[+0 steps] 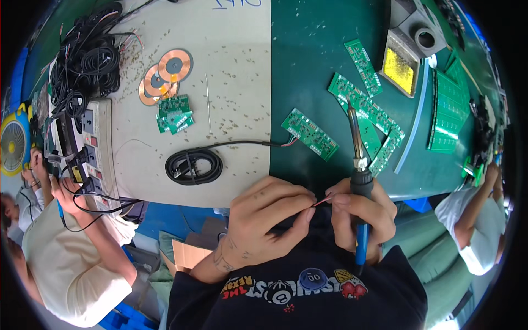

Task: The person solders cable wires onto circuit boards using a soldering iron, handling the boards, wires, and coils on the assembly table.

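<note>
From my remote station I see the worktop (242, 49), pale at left, dark green at right. By its near edge, the left hand (269, 217) and right hand (366, 214) both pinch, fingers closed; the right also grips a soldering iron (360, 163), steel-barrelled, dark-gripped, blue-tailed. Between both pinches runs a thin reddish wire (322, 201).

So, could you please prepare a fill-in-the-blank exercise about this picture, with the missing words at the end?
1. The right hand holds a soldering iron, its metal tip pointing ____ from the person.
2. The left hand pinches a thin wire between its fingers and ____.
3. The coiled cable is coloured ____.
4. The sponge is coloured ____.
Missing words: away; thumb; black; yellow.
</note>
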`<state>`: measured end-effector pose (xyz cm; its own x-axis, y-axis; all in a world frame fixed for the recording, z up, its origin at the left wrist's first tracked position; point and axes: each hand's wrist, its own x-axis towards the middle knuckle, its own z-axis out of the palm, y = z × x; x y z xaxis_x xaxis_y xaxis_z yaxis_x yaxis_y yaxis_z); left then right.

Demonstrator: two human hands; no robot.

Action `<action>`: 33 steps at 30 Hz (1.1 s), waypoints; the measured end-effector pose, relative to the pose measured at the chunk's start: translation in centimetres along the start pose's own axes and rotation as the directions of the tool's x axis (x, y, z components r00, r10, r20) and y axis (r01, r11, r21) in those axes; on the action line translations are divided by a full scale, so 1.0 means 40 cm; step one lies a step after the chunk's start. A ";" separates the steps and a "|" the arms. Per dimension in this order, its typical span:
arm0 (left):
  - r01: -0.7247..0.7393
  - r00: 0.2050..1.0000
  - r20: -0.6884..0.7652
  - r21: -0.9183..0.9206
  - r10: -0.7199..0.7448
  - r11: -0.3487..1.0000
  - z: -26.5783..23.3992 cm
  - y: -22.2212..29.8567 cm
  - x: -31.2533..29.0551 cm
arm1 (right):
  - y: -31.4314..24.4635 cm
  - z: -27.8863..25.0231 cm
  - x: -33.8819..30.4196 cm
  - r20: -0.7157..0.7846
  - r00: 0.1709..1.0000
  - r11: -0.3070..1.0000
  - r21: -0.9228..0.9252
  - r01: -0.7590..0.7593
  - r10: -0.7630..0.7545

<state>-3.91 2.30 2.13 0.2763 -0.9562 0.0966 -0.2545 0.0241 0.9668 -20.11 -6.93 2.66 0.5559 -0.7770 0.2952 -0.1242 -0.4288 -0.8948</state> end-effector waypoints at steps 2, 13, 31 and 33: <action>0.014 1.000 0.010 -0.047 -0.014 0.999 -0.015 0.002 -0.006 | -0.001 0.012 0.007 0.024 1.000 0.999 0.036 -0.018 0.017; 0.196 0.965 -0.133 -0.205 -0.226 0.959 -0.022 0.037 -0.078 | -0.010 0.024 0.005 0.120 0.985 0.992 0.028 0.123 -0.126; 0.079 0.997 -0.010 -0.126 -0.081 0.989 0.025 0.039 -0.044 | -0.001 -0.013 -0.054 -0.006 0.999 0.995 0.089 0.053 -0.053; 0.085 0.996 -0.019 -0.162 -0.089 0.983 0.030 0.043 -0.044 | 0.002 -0.013 -0.051 0.004 1.000 0.985 0.170 0.014 -0.014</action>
<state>-5.93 3.66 3.34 0.3156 -0.9488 0.0144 -0.0766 -0.0104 0.9970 -21.66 -5.61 2.16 0.5606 -0.7691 0.3069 0.0253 -0.3545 -0.9347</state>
